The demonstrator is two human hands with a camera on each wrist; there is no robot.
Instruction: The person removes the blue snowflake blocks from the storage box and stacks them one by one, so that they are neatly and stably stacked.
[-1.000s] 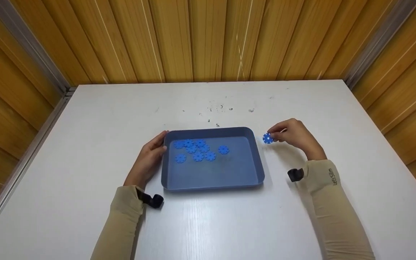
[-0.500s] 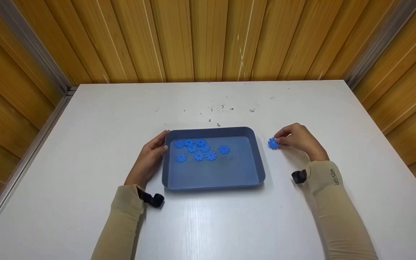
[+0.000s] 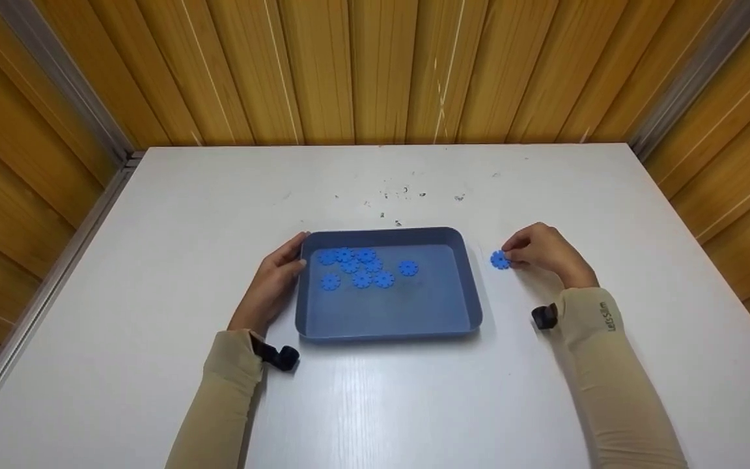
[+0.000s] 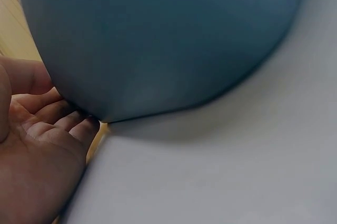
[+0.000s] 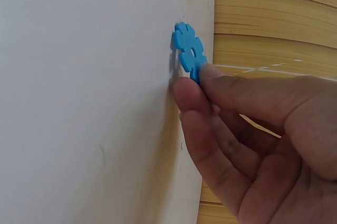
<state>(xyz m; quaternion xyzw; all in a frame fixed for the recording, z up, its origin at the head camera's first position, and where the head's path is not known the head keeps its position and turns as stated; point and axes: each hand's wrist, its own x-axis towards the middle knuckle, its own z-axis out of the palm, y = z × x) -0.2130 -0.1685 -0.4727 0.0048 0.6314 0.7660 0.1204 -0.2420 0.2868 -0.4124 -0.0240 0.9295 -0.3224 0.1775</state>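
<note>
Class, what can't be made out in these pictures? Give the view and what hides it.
Head view: part of the held disc, covered by the right hand.
Head view: full outlines of the overlapped discs, covered by neighbouring ones.
Head view: the upper ends of both sleeves, cut off by the bottom edge.
Left wrist view: the rest of the tray, cut off by the top edge.
Left wrist view: part of the left hand, behind the tray.

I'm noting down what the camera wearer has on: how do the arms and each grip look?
The left sleeve and right sleeve are long and tan; the right cuff carries dark lettering. A small black device sits at the left wrist and another at the right. The left grip and right grip wear no gloves.
</note>
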